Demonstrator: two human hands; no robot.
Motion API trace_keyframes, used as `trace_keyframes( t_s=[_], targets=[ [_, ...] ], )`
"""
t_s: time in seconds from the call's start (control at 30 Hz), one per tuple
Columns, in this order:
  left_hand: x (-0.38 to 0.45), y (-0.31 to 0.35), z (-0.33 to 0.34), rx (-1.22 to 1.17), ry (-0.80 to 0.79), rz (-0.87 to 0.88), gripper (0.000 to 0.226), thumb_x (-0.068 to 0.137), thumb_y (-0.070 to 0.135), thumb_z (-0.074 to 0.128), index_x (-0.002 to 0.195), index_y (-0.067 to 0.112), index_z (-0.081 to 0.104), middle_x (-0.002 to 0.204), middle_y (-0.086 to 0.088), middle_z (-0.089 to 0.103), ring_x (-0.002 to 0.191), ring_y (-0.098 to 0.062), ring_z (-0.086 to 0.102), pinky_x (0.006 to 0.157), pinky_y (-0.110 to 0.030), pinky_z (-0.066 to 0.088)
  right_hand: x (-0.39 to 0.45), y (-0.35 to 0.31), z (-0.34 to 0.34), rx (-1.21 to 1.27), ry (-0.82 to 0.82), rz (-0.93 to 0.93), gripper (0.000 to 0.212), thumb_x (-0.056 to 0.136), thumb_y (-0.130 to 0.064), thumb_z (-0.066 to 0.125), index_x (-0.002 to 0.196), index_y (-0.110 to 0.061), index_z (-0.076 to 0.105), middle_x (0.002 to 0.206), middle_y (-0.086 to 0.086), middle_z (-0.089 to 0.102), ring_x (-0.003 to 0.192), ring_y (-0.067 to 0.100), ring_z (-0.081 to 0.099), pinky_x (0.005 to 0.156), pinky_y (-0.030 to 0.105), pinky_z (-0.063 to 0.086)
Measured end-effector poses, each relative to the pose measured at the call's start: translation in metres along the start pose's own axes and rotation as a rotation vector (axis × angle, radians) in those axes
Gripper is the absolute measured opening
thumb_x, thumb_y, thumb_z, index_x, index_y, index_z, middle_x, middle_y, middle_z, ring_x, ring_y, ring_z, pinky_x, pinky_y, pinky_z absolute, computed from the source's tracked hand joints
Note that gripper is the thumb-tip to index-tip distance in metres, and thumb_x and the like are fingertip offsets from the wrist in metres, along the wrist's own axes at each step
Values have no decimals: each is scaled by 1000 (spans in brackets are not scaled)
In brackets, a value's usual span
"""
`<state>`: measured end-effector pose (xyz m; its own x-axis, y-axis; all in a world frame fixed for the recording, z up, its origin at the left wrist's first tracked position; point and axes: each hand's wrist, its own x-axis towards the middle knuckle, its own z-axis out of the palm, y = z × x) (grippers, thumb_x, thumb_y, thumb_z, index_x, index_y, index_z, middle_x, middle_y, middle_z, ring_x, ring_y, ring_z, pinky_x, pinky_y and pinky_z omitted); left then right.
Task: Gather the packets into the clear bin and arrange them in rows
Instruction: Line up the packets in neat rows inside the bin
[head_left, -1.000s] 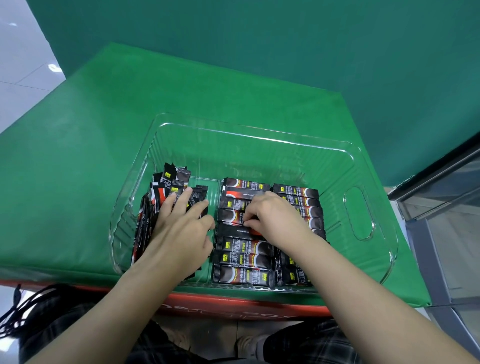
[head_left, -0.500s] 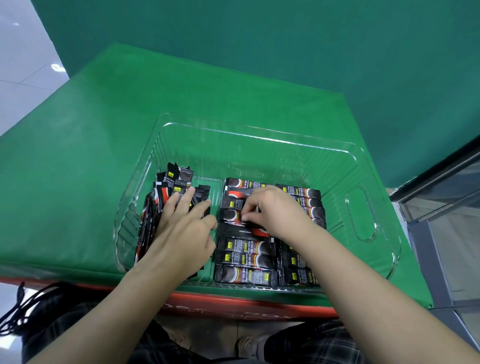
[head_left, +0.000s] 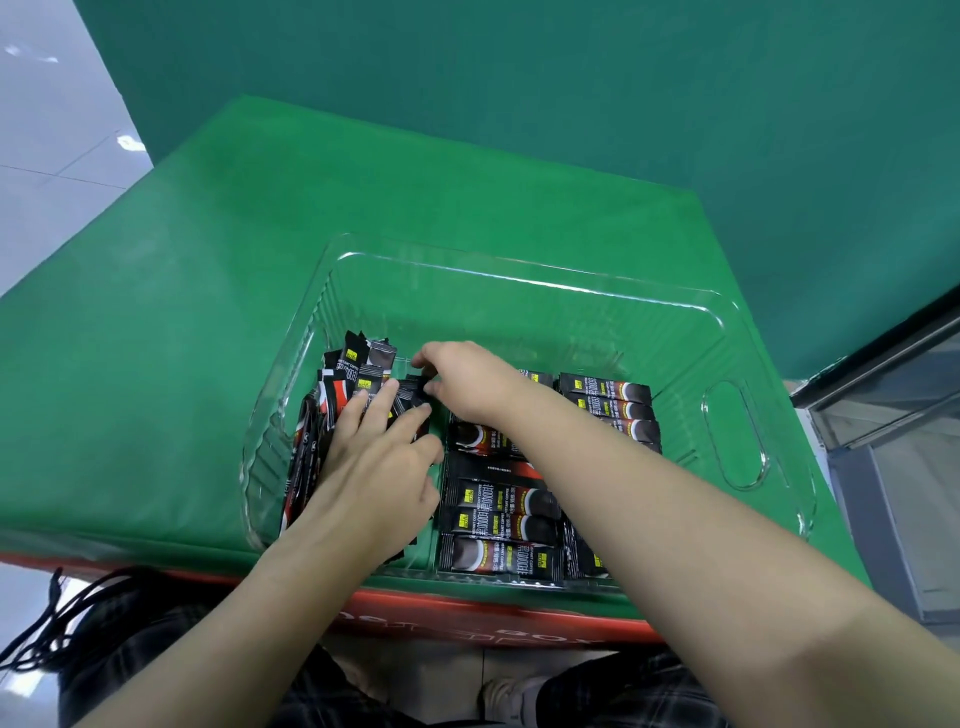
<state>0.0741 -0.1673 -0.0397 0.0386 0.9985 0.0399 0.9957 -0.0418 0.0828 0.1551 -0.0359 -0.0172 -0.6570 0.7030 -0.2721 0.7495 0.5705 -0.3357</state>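
Fingers (head_left: 387, 402) of the left hand (head_left: 376, 467) lie straight and a little spread, flat on top of a loose heap of packets (head_left: 358, 374) at the left end of the clear bin (head_left: 519, 283). Much of that heap is hidden under the palm and wrist, so how many packets lie there cannot be told; some stand on edge against the bin's left wall, and their print is too small to read.

Reaching across from the right, the right hand (head_left: 470, 387) has its thumb and forefinger curled onto a dark packet (head_left: 418, 392) at the near edge of the heap, just beyond the left fingertips. Whether the packet is lifted or only pinched in place is not clear, since the hand covers most of it. The right forearm runs diagonally over the bin and hides part of the middle of the neat rows (head_left: 498, 512).

Those rows fill the bin's near middle and right: black packets lying flat, side by side, stacked from the near wall toward the far one, with a second column (head_left: 610, 410) beside them on the right. The far half of the bin shows only green cloth (head_left: 208, 260) through its floor. An oval handle hole (head_left: 732, 434) is cut in the right wall. Below the table edge, plaid trousers (head_left: 623, 696) and a black cord (head_left: 67, 608) are cut off by the frame.
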Motion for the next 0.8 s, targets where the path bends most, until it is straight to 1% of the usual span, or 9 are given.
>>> trace_keyframes(
  t_s=[0.17,0.27,0.33,0.37,0.47,0.53,0.63,0.77,0.8],
  targets=[
    [-1,0,1,-8,2,6,18,60,27,59,72,28,73,111,-7,70,117,-41,56,103,-45,18,1,-2,-2,119,12,21,35,90,-12,62,125,-8,58,119,10,64,112,23,57,88,22,39],
    [-1,1,-3,-20,-18,-25,19,70,26,63,86,28,74,128,-6,62,131,-39,43,108,-43,7,-1,3,-4,184,84,23,17,91,-9,58,105,-7,68,105,9,69,96,21,61,78,20,40],
    [-2,1,-2,-10,-4,-24,23,77,27,60,96,29,73,139,-3,53,139,-36,32,110,-42,-2,-5,4,-4,211,112,25,14,91,-10,57,100,-8,68,103,7,69,88,18,58,75,18,38],
    [-3,1,-2,-3,-16,-24,22,77,27,61,96,29,73,139,-3,53,138,-37,32,110,-42,-2,-6,5,-3,210,121,21,13,92,-10,57,99,-8,68,103,7,69,88,18,57,74,18,37],
    [-2,1,-5,3,-49,-30,20,71,26,65,88,29,74,132,-5,59,133,-38,40,109,-43,4,-9,4,-3,228,215,13,13,94,-12,53,99,-9,64,101,7,67,93,22,59,75,22,40],
    [-3,1,-6,14,-49,-19,22,76,26,62,95,29,73,138,-3,54,138,-37,33,110,-42,-2,-11,4,-7,321,324,37,8,95,-13,51,96,-13,59,93,5,66,88,22,61,80,30,48],
    [-4,2,-7,8,-27,-10,25,81,27,58,102,28,72,143,-2,49,142,-34,25,110,-41,-7,-21,9,-16,494,450,64,6,95,-13,51,93,-19,51,87,3,65,82,23,64,79,42,53],
    [-4,4,-8,-14,-3,-5,30,88,29,50,114,30,66,151,0,38,146,-30,12,108,-39,-15,-51,24,-22,618,519,79,32,91,-6,52,115,-28,56,82,-6,57,81,30,65,77,45,54],
    [-3,5,-8,-14,-1,-3,32,89,30,48,117,30,63,153,2,34,147,-29,8,108,-38,-17,-60,29,-22,637,518,97,36,90,-4,51,113,-32,58,81,-9,57,80,33,66,76,45,55]
  ],
)
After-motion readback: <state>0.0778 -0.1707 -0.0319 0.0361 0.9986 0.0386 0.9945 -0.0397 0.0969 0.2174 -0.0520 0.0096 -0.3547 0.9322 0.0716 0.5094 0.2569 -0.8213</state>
